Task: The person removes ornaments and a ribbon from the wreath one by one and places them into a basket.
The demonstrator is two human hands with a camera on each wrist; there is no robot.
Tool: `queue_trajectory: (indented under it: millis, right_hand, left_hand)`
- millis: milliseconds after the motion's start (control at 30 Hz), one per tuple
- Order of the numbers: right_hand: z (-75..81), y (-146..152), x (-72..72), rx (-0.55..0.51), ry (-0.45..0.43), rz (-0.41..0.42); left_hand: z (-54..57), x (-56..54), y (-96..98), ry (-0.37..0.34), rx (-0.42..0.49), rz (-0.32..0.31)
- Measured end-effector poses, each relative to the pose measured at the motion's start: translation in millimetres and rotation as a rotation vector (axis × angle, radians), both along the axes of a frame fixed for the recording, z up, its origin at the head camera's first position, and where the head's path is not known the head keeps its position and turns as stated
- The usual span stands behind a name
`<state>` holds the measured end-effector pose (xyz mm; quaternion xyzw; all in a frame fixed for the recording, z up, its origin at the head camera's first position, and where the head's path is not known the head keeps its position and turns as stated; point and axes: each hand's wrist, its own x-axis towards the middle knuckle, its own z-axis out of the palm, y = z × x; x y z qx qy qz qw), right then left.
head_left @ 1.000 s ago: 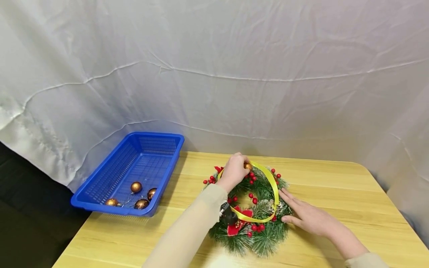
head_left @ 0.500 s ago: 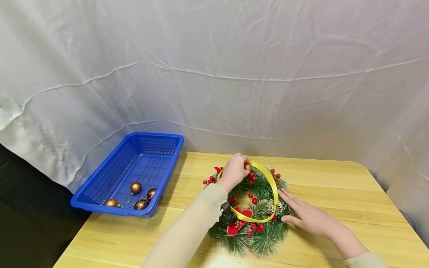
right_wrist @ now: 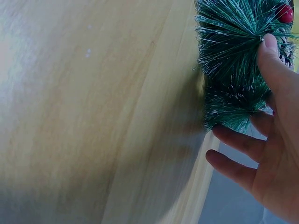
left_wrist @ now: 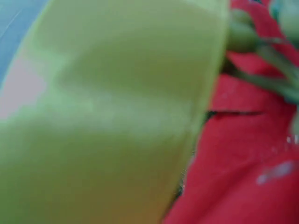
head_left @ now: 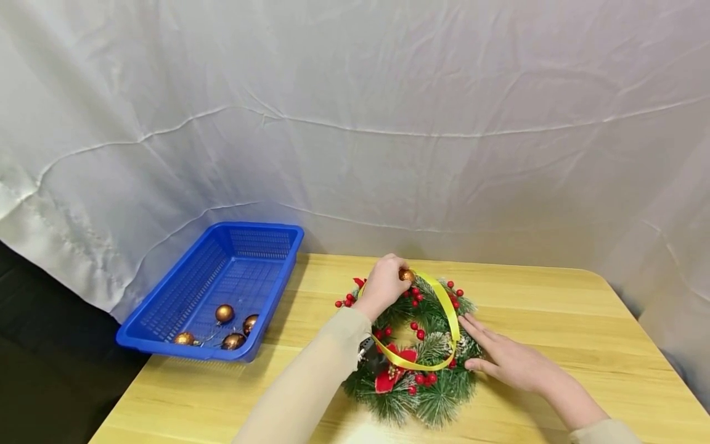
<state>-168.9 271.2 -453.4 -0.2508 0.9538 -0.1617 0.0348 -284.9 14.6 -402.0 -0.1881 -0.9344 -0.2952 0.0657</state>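
A green wreath (head_left: 438, 394) with red berries, red flowers and a yellow ribbon (head_left: 450, 308) lies on the table. At its far side my left hand (head_left: 384, 285) holds a copper bauble (head_left: 407, 275) with its fingers, low against the greenery. The left wrist view is filled by the blurred yellow ribbon (left_wrist: 103, 112) and a red petal (left_wrist: 243, 158); the hand itself does not show there. My right hand (head_left: 513, 361) rests on the wreath's right side, fingers extended. In the right wrist view its thumb and fingertips touch the green needles (right_wrist: 233, 51).
A blue plastic basket (head_left: 288, 271) stands at the table's left, with several copper baubles (head_left: 224, 313) in its near end. The wooden table (head_left: 582, 320) has a rounded far right corner. Behind it hangs a pale grey cloth (head_left: 388, 172).
My left hand and the bauble have shifted very slightly to the left. My right hand stays in place against the wreath.
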Motion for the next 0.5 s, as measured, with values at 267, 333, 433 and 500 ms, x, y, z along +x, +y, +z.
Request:
queue_trajectory:
  millis: [267,333,433,500]
  right_hand:
    - [-0.8,0,0.1,0.000,0.011,0.001]
    - [-1.2,0,0.1,0.002,0.011,0.002]
    - [-1.6,1,0.2,0.000,0.007,0.003]
    - [-1.6,1,0.4,-0.006,0.001,0.003]
  left_hand:
    - [9.0,4.6,-6.5,-0.048,0.158,-0.027]
    - [9.8,5.1,-8.8,-0.066,0.221,-0.042]
    - [11.8,6.5,-11.9,-0.087,0.302,-0.056]
    - [14.4,8.3,-13.8,-0.093,0.346,-0.062]
